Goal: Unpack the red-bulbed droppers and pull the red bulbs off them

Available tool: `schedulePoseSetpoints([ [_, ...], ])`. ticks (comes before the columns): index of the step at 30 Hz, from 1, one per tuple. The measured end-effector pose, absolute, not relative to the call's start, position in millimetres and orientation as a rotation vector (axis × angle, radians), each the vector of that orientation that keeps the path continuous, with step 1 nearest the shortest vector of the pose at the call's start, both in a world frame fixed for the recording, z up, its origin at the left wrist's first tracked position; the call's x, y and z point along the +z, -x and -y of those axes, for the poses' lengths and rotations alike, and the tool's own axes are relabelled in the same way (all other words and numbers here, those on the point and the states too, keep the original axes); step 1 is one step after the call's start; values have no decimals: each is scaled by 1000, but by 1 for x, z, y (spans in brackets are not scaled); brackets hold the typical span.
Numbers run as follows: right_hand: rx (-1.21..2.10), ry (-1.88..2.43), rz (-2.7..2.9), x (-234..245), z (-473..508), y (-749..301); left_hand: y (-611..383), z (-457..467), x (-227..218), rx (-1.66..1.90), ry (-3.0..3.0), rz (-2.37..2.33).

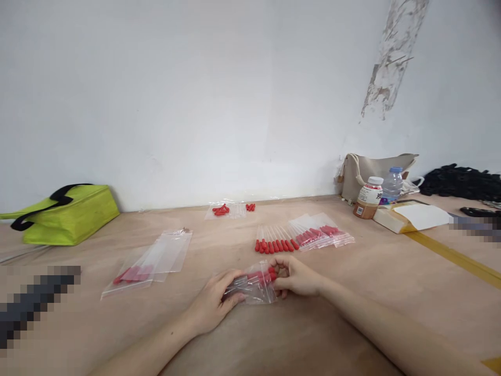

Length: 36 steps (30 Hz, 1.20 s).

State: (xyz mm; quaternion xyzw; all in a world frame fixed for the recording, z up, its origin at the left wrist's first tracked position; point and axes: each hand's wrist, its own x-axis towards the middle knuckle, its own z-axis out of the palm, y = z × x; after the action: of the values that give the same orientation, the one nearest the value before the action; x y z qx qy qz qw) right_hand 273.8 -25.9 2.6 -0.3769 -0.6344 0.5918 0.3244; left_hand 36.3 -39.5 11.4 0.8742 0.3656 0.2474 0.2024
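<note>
Nearby, red-tipped sticks (277, 246) beyond left hand (219, 298) and right hand (295, 277), both half-curled on a clear bag (256, 290).

**Left grip (222, 298) and right grip (297, 277) at opposite ends of the clear zip bag (256, 293)**

The bare left forearm (168, 337) slants in from the bag's near left, wrist almost straight. Thumb on the near side, fingers on the far side, the left grip clasps the bag's left end. The bare right forearm (364, 310) slants in from the near right; the right grip sits at the bag's right end, fingers curled, thumb just below them, any pinch hard to make out.
</note>
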Motion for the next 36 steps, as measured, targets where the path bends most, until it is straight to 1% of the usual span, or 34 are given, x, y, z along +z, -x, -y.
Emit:
schedulePoseSetpoints([
  [3, 1751, 887, 1447, 2, 25, -278, -37, 39, 13, 679, -2447, -1012],
  [8, 1771, 921, 1336, 1, 25, -277, -36, 37, 10, 679, -2486, -1031],
  [12, 1652, 1014, 1356, 12, 15, -294, -30, 34, 7, 659, -2539, -1063],
  [17, 1437, 931, 1274, 36, -7, -342, -21, 32, 5, 654, -2547, -1096],
  [20, 1226, 977, 1193, 42, -19, -362, -19, 32, 5, 627, -2537, -1108],
  [23, 854, 990, 1258, 37, -26, -364, -20, 31, 5, 582, -2520, -1124],
  [27, 224, 966, 1639, 21, -31, -345, -21, 30, 6, 560, -2538, -1115],
  [29, -11, 928, 1832, 13, -33, -334, -21, 30, 7, 548, -2545, -1108],
  [32, -206, 871, 1989, 2, -38, -323, -21, 31, 8, 543, -2550, -1095],
  [36, -292, 919, 2065, -8, -41, -319, -21, 31, 7, 540, -2550, -1092],
])
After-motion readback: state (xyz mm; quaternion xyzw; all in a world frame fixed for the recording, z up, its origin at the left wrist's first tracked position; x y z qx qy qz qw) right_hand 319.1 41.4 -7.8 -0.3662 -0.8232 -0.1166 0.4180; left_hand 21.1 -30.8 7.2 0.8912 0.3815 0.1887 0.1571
